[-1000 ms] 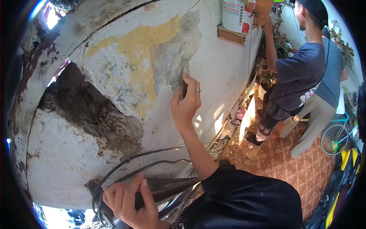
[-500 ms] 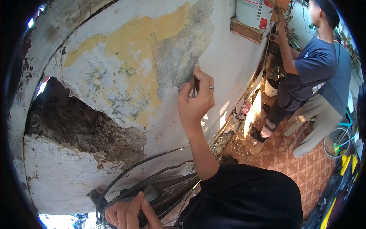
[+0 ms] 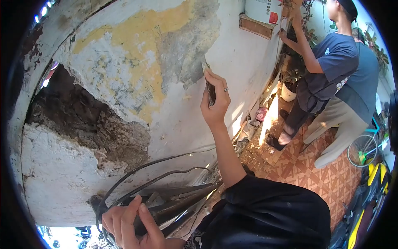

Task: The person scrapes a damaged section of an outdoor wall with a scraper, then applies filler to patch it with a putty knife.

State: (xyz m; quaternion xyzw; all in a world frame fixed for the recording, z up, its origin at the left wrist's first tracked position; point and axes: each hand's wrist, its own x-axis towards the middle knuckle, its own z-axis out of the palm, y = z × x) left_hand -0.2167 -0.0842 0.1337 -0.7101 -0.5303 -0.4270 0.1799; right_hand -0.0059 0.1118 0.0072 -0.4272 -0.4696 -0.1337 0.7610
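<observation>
My right hand (image 3: pixel 216 97) is closed around a dark-handled scraper (image 3: pixel 212 92), its tip against the wall (image 3: pixel 244 54) at the right edge of a bare grey patch (image 3: pixel 186 50). Yellow paint (image 3: pixel 139 35) and scratched white areas lie left of that patch. Lower in the view, my left hand (image 3: pixel 128 224) is beside black cables (image 3: pixel 137 170) and dark pipes (image 3: pixel 178 207), fingers curled and apart from the thumb; I make out nothing in it. A deep broken hole (image 3: pixel 91 120) with crumbly brown edges opens in the wall at left.
Two people stand at the right, one in a blue shirt (image 3: pixel 338 56), the other behind in grey (image 3: pixel 367 79). A white bucket (image 3: pixel 259 10) rests on a wooden ledge (image 3: pixel 256 26). Debris lies along the wall's foot. A bicycle wheel (image 3: pixel 362 150) stands on the tiled floor (image 3: pixel 331 182).
The view has shifted slightly. My right hand has turned, showing more of the scraper, and sits a little lower along the grey patch's edge. The blue-shirted person's second arm now shows more.
</observation>
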